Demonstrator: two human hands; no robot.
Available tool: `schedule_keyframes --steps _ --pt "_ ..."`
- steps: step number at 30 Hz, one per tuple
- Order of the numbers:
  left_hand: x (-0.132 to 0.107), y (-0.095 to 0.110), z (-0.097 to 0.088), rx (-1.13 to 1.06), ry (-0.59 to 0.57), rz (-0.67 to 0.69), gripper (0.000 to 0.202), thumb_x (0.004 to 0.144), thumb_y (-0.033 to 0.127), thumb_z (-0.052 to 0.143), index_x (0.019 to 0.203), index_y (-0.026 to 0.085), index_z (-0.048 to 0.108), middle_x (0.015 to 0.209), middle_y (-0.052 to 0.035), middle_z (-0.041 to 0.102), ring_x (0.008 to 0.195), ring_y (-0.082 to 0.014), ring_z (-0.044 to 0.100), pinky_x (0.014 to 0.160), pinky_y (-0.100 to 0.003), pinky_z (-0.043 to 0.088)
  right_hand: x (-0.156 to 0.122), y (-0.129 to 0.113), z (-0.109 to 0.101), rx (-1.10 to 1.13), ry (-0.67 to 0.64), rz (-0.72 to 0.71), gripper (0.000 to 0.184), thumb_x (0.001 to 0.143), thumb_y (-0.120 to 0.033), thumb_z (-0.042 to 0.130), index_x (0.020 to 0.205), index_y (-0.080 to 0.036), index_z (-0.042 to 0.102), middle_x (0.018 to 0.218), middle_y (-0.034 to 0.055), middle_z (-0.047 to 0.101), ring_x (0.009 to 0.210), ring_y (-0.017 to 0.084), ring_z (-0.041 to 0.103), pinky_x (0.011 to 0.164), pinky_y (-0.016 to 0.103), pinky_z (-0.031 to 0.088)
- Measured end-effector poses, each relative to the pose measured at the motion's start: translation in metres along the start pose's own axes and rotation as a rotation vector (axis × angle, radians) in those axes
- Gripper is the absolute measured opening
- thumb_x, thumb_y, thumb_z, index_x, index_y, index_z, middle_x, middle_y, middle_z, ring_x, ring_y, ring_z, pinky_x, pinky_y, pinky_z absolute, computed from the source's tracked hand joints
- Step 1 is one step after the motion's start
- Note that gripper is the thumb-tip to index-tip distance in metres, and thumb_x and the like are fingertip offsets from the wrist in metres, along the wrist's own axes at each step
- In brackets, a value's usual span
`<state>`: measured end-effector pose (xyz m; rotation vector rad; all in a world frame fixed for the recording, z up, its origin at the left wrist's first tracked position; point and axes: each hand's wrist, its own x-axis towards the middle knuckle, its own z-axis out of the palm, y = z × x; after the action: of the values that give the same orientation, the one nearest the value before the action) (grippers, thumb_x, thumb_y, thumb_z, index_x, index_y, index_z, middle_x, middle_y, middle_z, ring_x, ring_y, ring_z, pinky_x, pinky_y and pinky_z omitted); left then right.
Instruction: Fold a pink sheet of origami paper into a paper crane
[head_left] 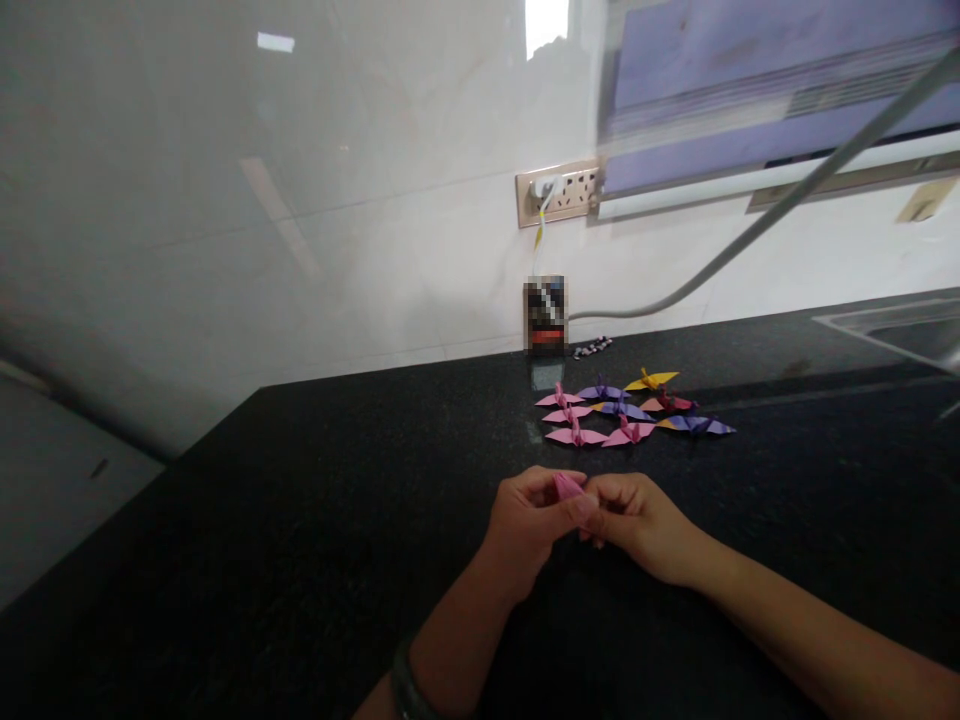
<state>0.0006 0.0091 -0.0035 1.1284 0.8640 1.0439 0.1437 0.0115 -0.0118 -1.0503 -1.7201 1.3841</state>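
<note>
A small piece of folded pink paper point(568, 487) is pinched between my two hands above the dark countertop. My left hand point(531, 520) closes on it from the left, thumb on the near side. From the right, my right hand point(637, 522) grips it with thumb and bent fingers, the fingertips of both hands meeting. Most of the paper is hidden by the fingers. Just beyond my hands, several folded paper cranes stand in rough rows: pink cranes point(576, 436) on the left, purple ones point(696, 424) in the middle and right, a red one point(673, 402) and a yellow one point(652, 381) behind.
The black speckled countertop point(360, 470) meets a white wall point(360, 250). A blurred dark box point(547, 315) stands against it, near a beaded strand point(594, 347). Above are a wall socket point(559, 192) with a plugged cable and a grey hose point(750, 235). A sink edge point(885, 340) lies right.
</note>
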Motion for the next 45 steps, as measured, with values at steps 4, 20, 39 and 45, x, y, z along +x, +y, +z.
schedule_keyframes --steps 4,20,39,45 --pt "-0.0004 -0.0035 -0.0004 0.096 0.078 0.11 0.022 0.064 0.029 0.063 0.05 0.012 0.056 0.055 -0.0008 0.054 0.053 -0.0102 0.049 0.055 -0.024 0.038 -0.001 0.0027 0.0028 -0.05 -0.053 0.007 0.027 0.077 -0.033 0.05 0.06 -0.012 0.053 0.051 -0.0023 0.045 0.047 0.007 0.04 0.045 0.019 0.029" --pt "0.0036 -0.0057 -0.0045 0.101 0.158 0.05 0.037 0.075 0.044 0.046 0.065 0.012 0.062 0.051 -0.0006 0.051 0.046 -0.008 0.041 0.046 -0.022 0.031 -0.0017 -0.001 0.0014 -0.002 -0.067 0.037 0.028 0.077 -0.037 0.049 0.062 -0.014 0.056 0.056 -0.0003 0.053 0.048 0.008 0.045 0.046 0.019 0.035" --pt "0.004 -0.0074 0.0009 0.075 0.153 -0.007 0.03 0.063 0.031 0.064 0.085 0.012 0.057 0.065 -0.0035 0.063 0.056 -0.0121 0.057 0.057 -0.024 0.045 0.0048 0.0039 -0.0028 0.036 0.27 -0.107 0.014 0.073 -0.031 0.054 0.079 -0.019 0.051 0.069 0.0004 0.053 0.06 0.012 0.05 0.054 0.024 0.041" --pt "0.002 -0.0103 -0.0029 0.28 0.191 0.153 0.029 0.067 0.029 0.06 0.089 0.019 0.043 0.055 0.0037 0.058 0.051 -0.0125 0.057 0.051 -0.021 0.041 0.0064 0.0022 -0.0065 0.114 0.232 -0.033 0.018 0.072 -0.032 0.055 0.08 -0.017 0.051 0.064 -0.001 0.052 0.052 0.009 0.049 0.05 0.022 0.041"
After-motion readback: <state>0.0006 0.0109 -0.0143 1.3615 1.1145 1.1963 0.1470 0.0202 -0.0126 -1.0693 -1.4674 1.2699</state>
